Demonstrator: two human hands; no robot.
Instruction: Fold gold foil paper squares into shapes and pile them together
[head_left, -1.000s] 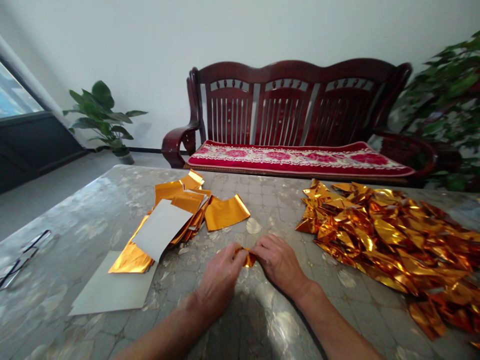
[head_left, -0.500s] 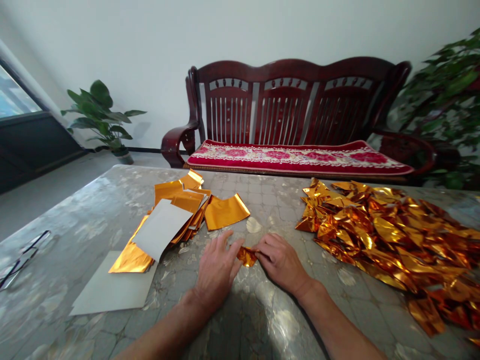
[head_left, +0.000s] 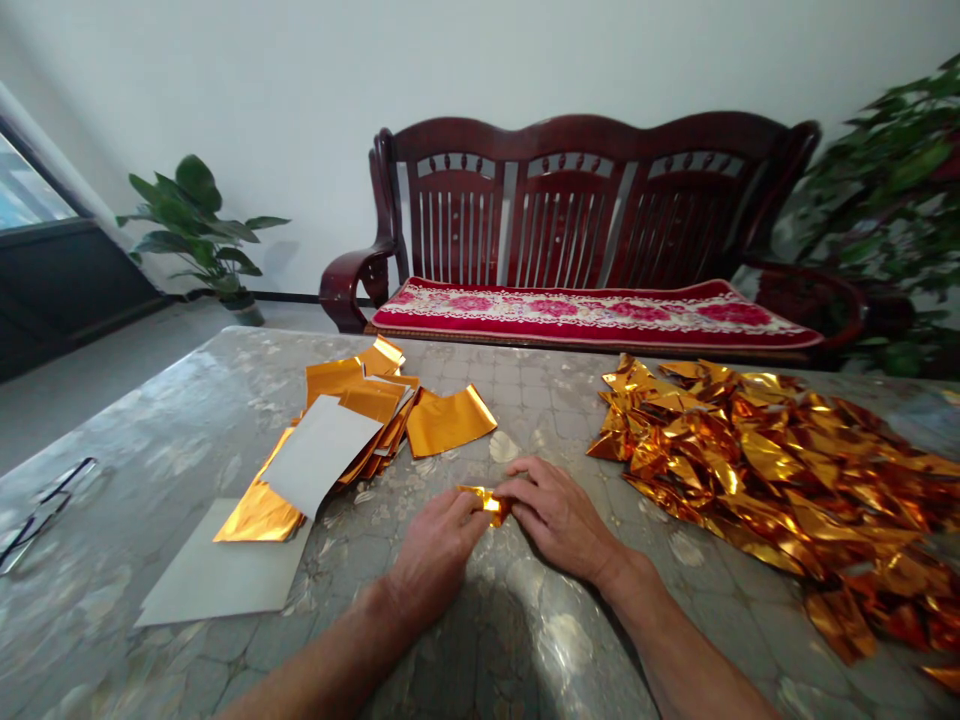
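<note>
Between my hands is a small folded piece of gold foil paper [head_left: 491, 504], low over the table. My left hand [head_left: 444, 535] is closed on its left end, the fingertips partly covering it. The fingers of my right hand [head_left: 553, 515] pinch the right end. To the left lies a loose stack of gold foil sheets [head_left: 352, 385], with a grey-white sheet [head_left: 324, 455] on top. A single gold sheet [head_left: 451, 420] rests just beyond my hands. On the right spreads a heap of folded gold foil pieces [head_left: 757, 465].
A patterned cover lies over the table [head_left: 360, 650]. Larger grey sheets [head_left: 225, 575] lie at the left, with eyeglasses [head_left: 49, 510] near the left edge. Beyond the table stand a dark red wooden bench [head_left: 570, 200] with a floral cushion [head_left: 585, 308] and a potted plant [head_left: 199, 225].
My left hand's raised, spread fingers have come down and closed on the foil piece's left end. The foil now shows a brighter, flatter face. My right hand keeps its pinch.
</note>
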